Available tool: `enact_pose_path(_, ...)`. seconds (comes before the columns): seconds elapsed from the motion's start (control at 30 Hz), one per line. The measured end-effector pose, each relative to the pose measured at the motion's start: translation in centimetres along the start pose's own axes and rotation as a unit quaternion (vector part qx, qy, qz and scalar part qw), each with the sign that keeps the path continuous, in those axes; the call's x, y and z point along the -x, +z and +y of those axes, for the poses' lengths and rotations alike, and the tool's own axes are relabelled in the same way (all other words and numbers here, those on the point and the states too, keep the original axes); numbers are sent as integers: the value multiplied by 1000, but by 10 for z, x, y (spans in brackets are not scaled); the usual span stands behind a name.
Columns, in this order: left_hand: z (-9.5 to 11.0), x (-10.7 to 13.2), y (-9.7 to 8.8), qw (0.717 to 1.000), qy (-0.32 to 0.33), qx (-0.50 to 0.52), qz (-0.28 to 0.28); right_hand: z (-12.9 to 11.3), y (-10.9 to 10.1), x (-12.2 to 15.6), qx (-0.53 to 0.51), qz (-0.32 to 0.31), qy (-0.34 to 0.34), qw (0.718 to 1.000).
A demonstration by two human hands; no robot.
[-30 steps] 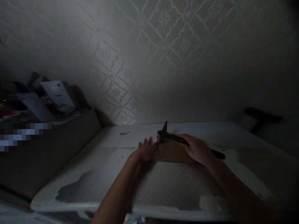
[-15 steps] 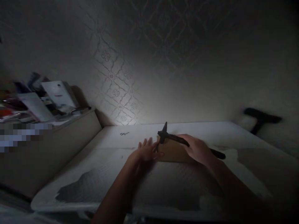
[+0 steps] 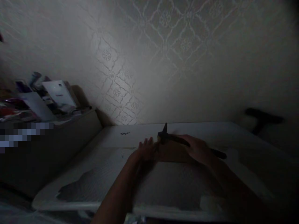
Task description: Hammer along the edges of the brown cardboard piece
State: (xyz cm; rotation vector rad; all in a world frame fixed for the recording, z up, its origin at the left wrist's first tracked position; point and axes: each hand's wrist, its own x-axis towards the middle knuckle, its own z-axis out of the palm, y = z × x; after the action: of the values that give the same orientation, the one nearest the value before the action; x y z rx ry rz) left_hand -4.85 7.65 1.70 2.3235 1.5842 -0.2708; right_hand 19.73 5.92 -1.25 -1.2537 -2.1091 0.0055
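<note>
Hammer (image 3: 178,140) in right hand (image 3: 198,148) over brown board (image 3: 174,154)

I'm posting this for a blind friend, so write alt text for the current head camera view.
A person's right hand grips a dark hammer by its handle over a brown board, the left hand at the board's left end. The dim scene shows a pale tabletop by a patterned wall, with a white box among clutter at far left.

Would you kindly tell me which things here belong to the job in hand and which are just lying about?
In use:
hammer, gripped in the right hand
brown piece, by the left hand

Apparently just lying about:
white box, on the cabinet
black T-shaped object, far right
</note>
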Motion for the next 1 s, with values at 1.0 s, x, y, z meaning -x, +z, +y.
enact_pose_path(1.0, 0, 1, 0, 1000, 4, 5, 1, 3, 1, 0, 9, -14, 33, 999)
